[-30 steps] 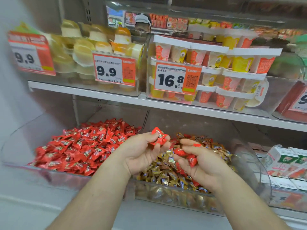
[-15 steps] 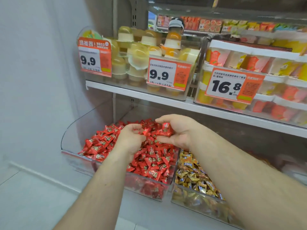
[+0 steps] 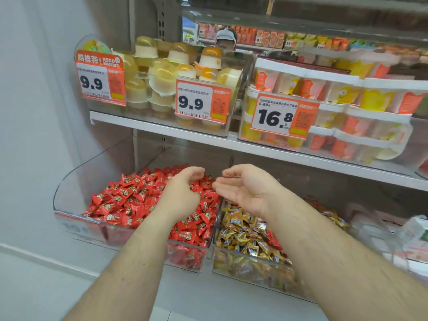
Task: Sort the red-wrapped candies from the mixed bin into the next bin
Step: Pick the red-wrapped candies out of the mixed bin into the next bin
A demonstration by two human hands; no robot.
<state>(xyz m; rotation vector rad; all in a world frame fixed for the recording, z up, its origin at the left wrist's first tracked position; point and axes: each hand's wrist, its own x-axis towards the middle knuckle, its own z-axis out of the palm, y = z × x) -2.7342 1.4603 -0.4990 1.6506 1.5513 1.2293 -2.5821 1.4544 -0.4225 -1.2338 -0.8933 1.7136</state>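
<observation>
A clear bin on the lower shelf holds a heap of red-wrapped candies. Right beside it stands the mixed bin, full of gold-wrapped candies with a few red ones among them. My left hand hovers over the red heap with loosely curled fingers and nothing in it. My right hand is over the wall between the two bins, palm turned toward the left hand, fingers relaxed and empty.
A white shelf runs just above the bins, carrying clear boxes of jelly cups with orange price tags. A white wall closes the left side. More packaged goods lie blurred at the right.
Both hands carried red candies from the mixed bin leftward over the red bin and let them go. Both hands are empty now. The view has swung left.
</observation>
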